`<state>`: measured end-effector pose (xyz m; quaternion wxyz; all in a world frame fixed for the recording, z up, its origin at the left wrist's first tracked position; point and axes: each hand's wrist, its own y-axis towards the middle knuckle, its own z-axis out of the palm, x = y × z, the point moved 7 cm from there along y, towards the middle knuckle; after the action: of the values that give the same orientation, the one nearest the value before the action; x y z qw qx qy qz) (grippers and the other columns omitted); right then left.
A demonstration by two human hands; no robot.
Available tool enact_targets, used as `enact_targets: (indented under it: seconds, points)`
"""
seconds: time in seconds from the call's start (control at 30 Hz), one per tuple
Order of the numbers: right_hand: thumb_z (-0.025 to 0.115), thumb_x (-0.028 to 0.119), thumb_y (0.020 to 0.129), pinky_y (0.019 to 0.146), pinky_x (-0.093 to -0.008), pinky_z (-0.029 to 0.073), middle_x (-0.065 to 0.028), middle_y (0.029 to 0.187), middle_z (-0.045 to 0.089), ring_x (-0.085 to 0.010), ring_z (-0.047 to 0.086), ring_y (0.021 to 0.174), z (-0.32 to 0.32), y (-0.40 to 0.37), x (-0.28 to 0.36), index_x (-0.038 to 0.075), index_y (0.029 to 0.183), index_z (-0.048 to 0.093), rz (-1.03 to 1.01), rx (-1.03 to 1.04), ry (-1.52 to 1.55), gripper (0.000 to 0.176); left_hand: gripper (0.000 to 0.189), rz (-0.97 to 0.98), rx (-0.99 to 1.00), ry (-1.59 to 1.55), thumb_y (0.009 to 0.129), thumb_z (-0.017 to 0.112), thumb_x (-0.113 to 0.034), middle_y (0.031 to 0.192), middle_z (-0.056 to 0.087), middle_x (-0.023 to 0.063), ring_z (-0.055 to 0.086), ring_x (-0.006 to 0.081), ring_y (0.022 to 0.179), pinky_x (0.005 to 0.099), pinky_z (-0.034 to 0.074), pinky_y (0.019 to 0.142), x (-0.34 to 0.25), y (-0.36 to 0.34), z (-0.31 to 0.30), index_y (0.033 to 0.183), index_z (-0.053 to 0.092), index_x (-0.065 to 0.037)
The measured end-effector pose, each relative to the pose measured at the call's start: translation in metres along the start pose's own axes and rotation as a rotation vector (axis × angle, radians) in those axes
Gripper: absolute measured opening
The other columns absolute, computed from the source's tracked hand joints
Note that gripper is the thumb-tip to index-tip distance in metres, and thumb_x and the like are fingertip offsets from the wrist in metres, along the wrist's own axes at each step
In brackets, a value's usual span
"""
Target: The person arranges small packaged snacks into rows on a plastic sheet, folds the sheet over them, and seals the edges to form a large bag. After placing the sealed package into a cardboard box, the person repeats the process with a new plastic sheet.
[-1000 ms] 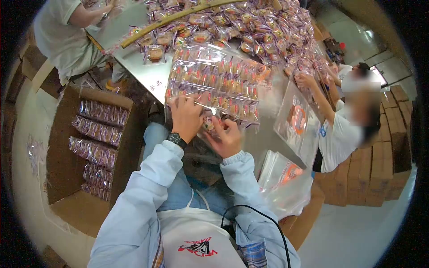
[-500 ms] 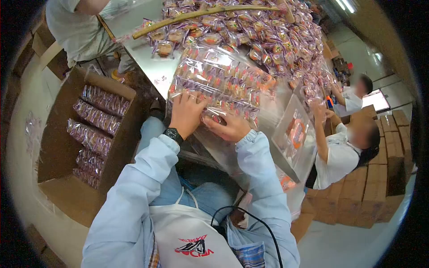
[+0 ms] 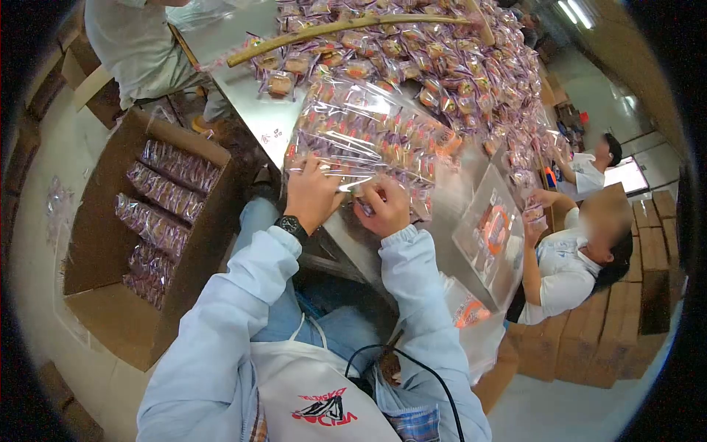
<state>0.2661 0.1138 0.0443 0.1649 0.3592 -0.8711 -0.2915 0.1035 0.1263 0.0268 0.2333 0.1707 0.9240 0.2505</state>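
Note:
A large clear plastic bag [image 3: 368, 136] filled with rows of small wrapped packs lies on the metal table's near edge. My left hand [image 3: 313, 193], with a black watch at the wrist, rests on the bag's near left corner, fingers on the film and slightly apart. Just to its right, my right hand [image 3: 384, 205] has its fingers curled and pinched at the bag's near edge, on the plastic film. A heap of loose wrapped packs [image 3: 471, 81] lies beyond the bag.
An open cardboard box [image 3: 110, 302] with rows of packs stands at left. A wooden stick [image 3: 346, 26] lies across the heap. Printed plastic bags [image 3: 490, 228] are at right, near a co-worker [image 3: 563, 258]. Another person [image 3: 136, 51] is at upper left. Stacked cartons [image 3: 589, 331] stand right.
My right hand has curled its fingers in and shifted slightly at the bag's edge. My left hand stays on the bag. The co-worker at right now holds a small pack. The view has shifted a little.

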Motion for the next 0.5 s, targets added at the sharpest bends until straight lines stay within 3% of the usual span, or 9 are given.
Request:
enact_targets:
  seconds: [0.13,0.23,0.33,0.37,0.47,0.5]
  points:
    - [0.086,0.015,0.065,0.075,-0.0459,0.051,-0.0100,0.094,0.061,-0.0307,0.063,0.085,0.000,0.008,0.004,0.010,0.120,0.071,0.030,-0.024,-0.105,0.058,0.047,0.023,-0.078,-0.017,0.079,0.079,-0.031,0.117,0.072,0.0049,0.058,0.0317,0.120,0.0522,0.043,0.102,-0.001,0.001,0.000,0.124,0.073,-0.019]
    - [0.086,0.016,0.066,0.082,-0.0474,0.050,-0.0108,0.102,0.062,-0.0318,0.063,0.094,0.007,0.017,0.004,0.012,0.125,0.069,0.156,0.088,-0.143,0.062,0.039,-0.025,-0.067,0.040,0.082,0.078,-0.029,0.119,0.068,0.0046,0.059,0.0268,0.115,0.0485,0.039,0.105,-0.002,0.000,0.000,0.119,0.074,-0.020]
    - [0.086,0.017,0.066,0.090,-0.0492,0.048,-0.0112,0.111,0.062,-0.0326,0.060,0.105,0.019,0.019,0.010,0.013,0.132,0.065,0.242,0.167,-0.286,0.069,0.038,0.012,-0.055,0.064,0.081,0.078,-0.028,0.120,0.069,0.0043,0.058,0.0288,0.116,0.0500,0.039,0.106,-0.005,0.002,-0.003,0.117,0.074,-0.019]
    - [0.085,0.019,0.068,0.097,-0.0516,0.045,-0.0121,0.117,0.062,-0.0336,0.058,0.112,0.032,0.009,0.003,0.014,0.134,0.063,0.274,0.283,-0.284,0.070,0.039,0.011,-0.036,0.092,0.081,0.078,-0.028,0.120,0.069,0.0045,0.058,0.0296,0.116,0.0503,0.038,0.106,-0.004,0.003,0.000,0.118,0.074,-0.018]
    - [0.083,0.020,0.070,0.102,-0.0530,0.044,-0.0121,0.121,0.062,-0.0338,0.058,0.116,0.030,0.017,0.006,0.013,0.133,0.064,0.237,0.241,-0.383,0.066,0.040,0.020,-0.012,0.131,0.081,0.077,-0.028,0.120,0.069,0.0051,0.058,0.0309,0.116,0.0511,0.038,0.106,-0.004,-0.001,0.006,0.119,0.073,-0.017]
    - [0.068,0.021,0.085,0.104,-0.0578,0.042,-0.0119,0.116,0.063,-0.0324,0.060,0.111,0.028,0.020,0.007,0.014,0.132,0.064,0.275,0.244,-0.339,0.048,0.039,0.027,-0.036,0.120,0.082,0.076,-0.029,0.119,0.068,0.0054,0.059,0.0309,0.115,0.0513,0.039,0.105,-0.005,0.001,0.001,0.119,0.072,-0.016]
